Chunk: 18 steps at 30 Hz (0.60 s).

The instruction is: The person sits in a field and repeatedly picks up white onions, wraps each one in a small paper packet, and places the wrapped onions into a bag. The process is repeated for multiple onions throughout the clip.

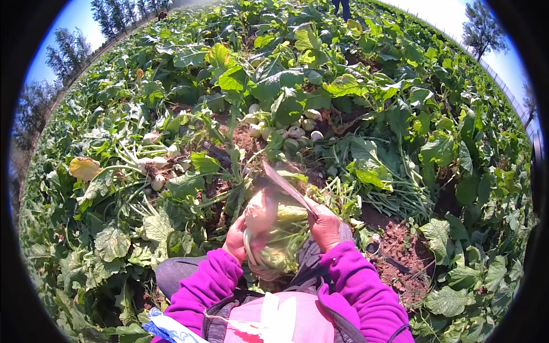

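My left hand (236, 239) grips a pale round root vegetable (260, 213), blurred, with its leafy stalks hanging down toward my lap. In my right hand (324, 226) is a knife; its blade (285, 186) points up and to the left, above and to the right of the root. I cannot tell whether the blade touches anything. Beyond my hands, several trimmed roots (296, 132) lie piled on the soil. To the left rest several more roots (158, 163) with long stalks still on them.
Cut green stalks and leaves (394, 193) lie heaped at the right. Reddish bare soil (403, 248) shows beside my right knee, with a dark, thin object (396, 265) on it. Leafy plants surround me. A person (342, 8) stands far off at the top.
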Each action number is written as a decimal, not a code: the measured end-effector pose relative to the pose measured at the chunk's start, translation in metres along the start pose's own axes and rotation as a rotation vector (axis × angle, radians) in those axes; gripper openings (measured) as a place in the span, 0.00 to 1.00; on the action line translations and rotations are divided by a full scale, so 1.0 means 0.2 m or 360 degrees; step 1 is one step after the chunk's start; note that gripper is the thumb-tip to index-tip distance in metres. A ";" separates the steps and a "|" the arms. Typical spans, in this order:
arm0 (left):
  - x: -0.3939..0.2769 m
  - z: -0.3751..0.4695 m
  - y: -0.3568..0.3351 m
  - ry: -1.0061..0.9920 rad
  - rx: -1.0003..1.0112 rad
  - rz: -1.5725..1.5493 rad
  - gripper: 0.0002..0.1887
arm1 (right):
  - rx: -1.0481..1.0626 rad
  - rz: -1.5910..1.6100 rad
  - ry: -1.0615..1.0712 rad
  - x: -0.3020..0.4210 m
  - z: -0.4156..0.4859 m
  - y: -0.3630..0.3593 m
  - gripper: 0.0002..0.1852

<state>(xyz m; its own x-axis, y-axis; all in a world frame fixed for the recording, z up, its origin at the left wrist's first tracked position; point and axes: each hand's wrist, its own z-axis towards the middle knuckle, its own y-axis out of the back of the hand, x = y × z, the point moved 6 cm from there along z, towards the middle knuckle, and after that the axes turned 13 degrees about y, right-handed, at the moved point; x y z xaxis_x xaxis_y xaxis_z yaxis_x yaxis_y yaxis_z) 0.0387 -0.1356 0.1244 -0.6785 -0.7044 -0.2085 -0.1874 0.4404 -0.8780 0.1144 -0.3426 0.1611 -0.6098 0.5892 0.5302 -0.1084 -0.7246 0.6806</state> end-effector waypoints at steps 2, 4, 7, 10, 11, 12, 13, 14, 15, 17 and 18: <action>-0.01 0.00 -0.01 -0.0032 0.0122 0.0026 0.28 | -0.0086 0.0117 0.0179 0.16 0.03 0.10 0.23; -0.03 -0.02 0.08 -0.0136 0.0020 0.0190 0.26 | -0.0187 0.0137 0.0486 0.30 0.07 0.12 0.23; -0.04 -0.03 0.10 -0.0407 -0.0210 0.0382 0.25 | -0.0189 0.0007 0.0843 0.40 0.10 0.11 0.23; -0.03 -0.04 0.10 -0.0557 -0.0357 0.0413 0.25 | -0.0020 -0.0021 0.0837 0.47 0.11 0.14 0.20; -0.03 -0.04 0.11 -0.0581 -0.0379 0.0397 0.25 | -0.0110 -0.0018 0.0889 0.47 0.11 0.13 0.21; -0.03 -0.05 0.11 -0.0557 -0.0398 0.0400 0.26 | -0.0200 -0.0013 0.0941 0.45 0.11 0.10 0.22; -0.03 -0.04 0.09 -0.0526 -0.0412 0.0404 0.26 | -0.0291 -0.0015 0.0985 0.43 0.10 0.08 0.23; -0.04 -0.03 0.07 -0.0445 -0.0423 0.0428 0.27 | -0.0206 -0.0139 0.0898 0.37 0.10 0.03 0.24; -0.03 -0.03 0.04 -0.0371 -0.0400 0.0429 0.28 | -0.0119 -0.0275 0.0810 0.28 0.08 0.00 0.25; -0.01 -0.03 -0.03 -0.0234 -0.0330 0.0428 0.30 | 0.0096 -0.0425 0.0213 -0.04 0.05 -0.09 0.26; 0.00 -0.05 -0.05 -0.0183 -0.0303 0.0414 0.31 | 0.0241 -0.0362 -0.0121 -0.17 0.04 -0.10 0.20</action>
<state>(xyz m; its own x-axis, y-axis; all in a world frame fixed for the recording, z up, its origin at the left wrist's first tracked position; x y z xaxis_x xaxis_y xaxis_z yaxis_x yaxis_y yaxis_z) 0.0336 -0.1350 0.1365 -0.6383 -0.6085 -0.4715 -0.1552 0.7017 -0.6954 0.1436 -0.3457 0.1337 -0.5221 0.7597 0.3878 -0.1136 -0.5125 0.8511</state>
